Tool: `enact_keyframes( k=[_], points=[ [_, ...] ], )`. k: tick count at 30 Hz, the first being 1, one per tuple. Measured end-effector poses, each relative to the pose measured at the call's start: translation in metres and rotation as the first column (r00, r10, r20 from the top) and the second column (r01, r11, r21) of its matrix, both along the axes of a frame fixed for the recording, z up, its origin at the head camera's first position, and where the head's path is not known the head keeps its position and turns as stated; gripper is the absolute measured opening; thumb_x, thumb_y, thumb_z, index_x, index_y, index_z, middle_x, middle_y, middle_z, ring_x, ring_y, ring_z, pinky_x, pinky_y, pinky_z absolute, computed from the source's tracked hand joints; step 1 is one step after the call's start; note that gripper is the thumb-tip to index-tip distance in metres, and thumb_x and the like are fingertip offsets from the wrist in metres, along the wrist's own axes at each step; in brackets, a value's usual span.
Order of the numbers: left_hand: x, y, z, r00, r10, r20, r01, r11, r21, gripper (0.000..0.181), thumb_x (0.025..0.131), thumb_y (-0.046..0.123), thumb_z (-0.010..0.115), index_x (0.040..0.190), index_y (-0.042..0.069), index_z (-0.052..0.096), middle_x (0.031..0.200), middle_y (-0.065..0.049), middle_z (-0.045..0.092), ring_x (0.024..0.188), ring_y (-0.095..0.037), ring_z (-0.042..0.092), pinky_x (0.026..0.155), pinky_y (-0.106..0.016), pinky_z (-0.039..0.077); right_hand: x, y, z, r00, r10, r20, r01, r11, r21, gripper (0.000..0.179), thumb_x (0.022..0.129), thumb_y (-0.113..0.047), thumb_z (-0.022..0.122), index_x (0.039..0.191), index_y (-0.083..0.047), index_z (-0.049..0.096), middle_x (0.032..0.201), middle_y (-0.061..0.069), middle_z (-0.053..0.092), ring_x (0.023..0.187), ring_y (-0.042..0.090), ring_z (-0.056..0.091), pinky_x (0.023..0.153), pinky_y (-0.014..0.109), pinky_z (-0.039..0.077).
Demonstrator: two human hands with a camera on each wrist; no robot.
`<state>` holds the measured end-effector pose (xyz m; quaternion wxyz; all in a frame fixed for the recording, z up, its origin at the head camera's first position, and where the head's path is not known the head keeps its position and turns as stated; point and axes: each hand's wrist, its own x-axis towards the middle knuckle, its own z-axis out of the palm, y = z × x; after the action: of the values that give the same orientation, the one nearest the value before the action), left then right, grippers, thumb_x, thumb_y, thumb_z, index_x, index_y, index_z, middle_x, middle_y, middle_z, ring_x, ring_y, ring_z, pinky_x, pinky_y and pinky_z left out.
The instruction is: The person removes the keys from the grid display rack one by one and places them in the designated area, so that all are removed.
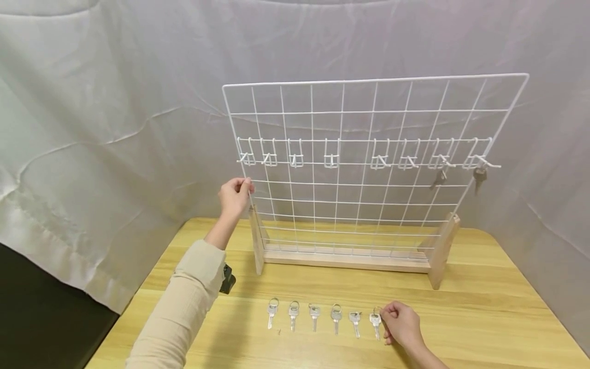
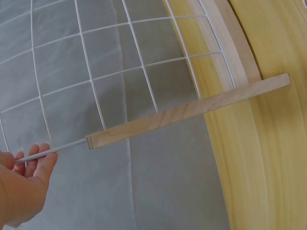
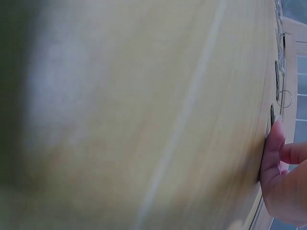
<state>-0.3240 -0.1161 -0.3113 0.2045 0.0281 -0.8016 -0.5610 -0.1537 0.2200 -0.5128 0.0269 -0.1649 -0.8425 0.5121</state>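
My left hand (image 1: pixel 235 196) grips the left edge wire of a white wire grid panel (image 1: pixel 343 82), just above its wooden stand (image 1: pixel 345 261). In the left wrist view, the fingers of the left hand (image 2: pixel 29 184) are curled round that wire. Several silver keys with rings lie in a row on the table before the stand. At the right end of the row, my right hand (image 1: pixel 403 324) pinches the ring of the last key (image 1: pixel 375 320), whose blade points toward me. The right wrist view shows the right hand (image 3: pixel 288 177) low against the tabletop, its fingertips hiding most of that key.
White hooks (image 1: pixel 332 160) run in a line across the panel. One key (image 1: pixel 480 175) hangs from the far-right hook and another key (image 1: pixel 440 178) from the hook beside it. Grey cloth (image 1: pixel 138 102) surrounds the wooden table (image 1: pixel 498 307) at the back and sides.
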Motion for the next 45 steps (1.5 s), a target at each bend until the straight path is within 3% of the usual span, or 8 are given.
enact_keyframes(
  k=[13,21,24,28,34,39,41,45],
  points=[
    [0.001,0.000,0.000,1.000,-0.005,0.004,0.005,1.000,-0.001,0.025,0.095,0.017,0.052,0.096,-0.004,0.065,0.096,-0.023,0.068,0.084,-0.032,0.064,0.057,-0.009,0.043,-0.002,0.005,0.000,1.000,0.012,0.014,-0.012,0.999,-0.039,0.011,0.082,0.003,0.058,0.090,0.010,0.057,0.062,0.005,0.054,0.041,0.014,0.054,0.040,0.031,0.052],
    [0.001,-0.001,0.006,1.000,-0.008,-0.013,0.008,1.000,0.000,0.025,0.095,0.017,0.052,0.098,-0.005,0.065,0.097,-0.024,0.068,0.086,-0.033,0.064,0.058,-0.009,0.043,-0.014,0.023,0.047,0.994,0.061,-0.089,-0.057,0.997,0.053,0.023,0.086,-0.002,0.057,0.104,0.011,0.056,0.070,0.007,0.058,0.052,0.009,0.054,0.048,0.024,0.053],
    [0.001,-0.001,0.006,1.000,-0.011,-0.028,0.011,1.000,-0.001,0.025,0.095,0.016,0.051,0.097,-0.005,0.065,0.096,-0.024,0.068,0.082,-0.030,0.063,0.060,-0.010,0.044,-0.022,0.027,0.065,0.944,0.114,-0.309,-0.057,0.980,0.188,0.017,0.085,-0.001,0.061,0.099,0.009,0.061,0.075,0.008,0.062,0.060,0.000,0.051,0.052,0.018,0.050],
    [0.001,-0.001,0.001,0.999,-0.017,-0.032,0.017,1.000,0.014,0.024,0.094,0.016,0.052,0.092,-0.005,0.065,0.092,-0.024,0.067,0.069,-0.017,0.058,0.057,-0.011,0.043,-0.027,0.028,0.089,0.812,0.142,-0.567,0.035,0.957,0.290,0.012,0.081,0.003,0.065,0.092,0.006,0.064,0.081,0.017,0.066,0.069,-0.011,0.048,0.057,0.011,0.048],
    [0.003,-0.005,-0.006,0.999,-0.036,-0.034,0.037,0.998,0.048,0.024,0.093,0.014,0.054,0.090,-0.007,0.065,0.087,-0.023,0.068,0.062,-0.009,0.056,0.054,-0.010,0.044,-0.033,0.035,0.154,0.746,0.019,-0.666,0.151,0.969,0.197,0.016,0.085,-0.004,0.064,0.098,0.004,0.062,0.086,-0.005,0.065,0.070,-0.013,0.050,0.063,0.003,0.045],
    [0.005,-0.008,-0.004,0.999,-0.046,-0.021,0.046,0.998,0.039,0.024,0.094,0.014,0.054,0.091,-0.007,0.065,0.089,-0.023,0.068,0.065,-0.014,0.058,0.054,-0.010,0.044,-0.043,0.046,0.210,0.646,-0.142,-0.750,0.237,0.971,0.020,0.016,0.083,-0.005,0.066,0.095,-0.008,0.058,0.080,-0.021,0.053,0.072,-0.004,0.052,0.065,0.003,0.044],
    [0.005,-0.008,-0.004,0.999,-0.042,-0.021,0.043,0.999,0.025,0.024,0.093,0.015,0.054,0.091,-0.006,0.065,0.089,-0.023,0.068,0.064,-0.013,0.058,0.054,-0.010,0.044,-0.048,0.051,0.226,0.639,-0.154,-0.753,0.228,0.974,-0.005,0.023,0.081,-0.004,0.067,0.099,-0.015,0.056,0.081,-0.021,0.054,0.074,-0.005,0.052,0.066,0.002,0.043],
    [0.004,-0.006,-0.004,0.998,-0.044,-0.040,0.044,0.999,0.020,0.024,0.093,0.015,0.055,0.091,-0.007,0.066,0.087,-0.022,0.069,0.061,-0.008,0.055,0.054,-0.010,0.044,-0.057,0.059,0.246,0.700,-0.101,-0.707,0.176,0.984,0.034,0.030,0.084,-0.008,0.064,0.113,-0.012,0.056,0.085,-0.023,0.055,0.078,-0.008,0.052,0.068,0.000,0.042]
  ],
)
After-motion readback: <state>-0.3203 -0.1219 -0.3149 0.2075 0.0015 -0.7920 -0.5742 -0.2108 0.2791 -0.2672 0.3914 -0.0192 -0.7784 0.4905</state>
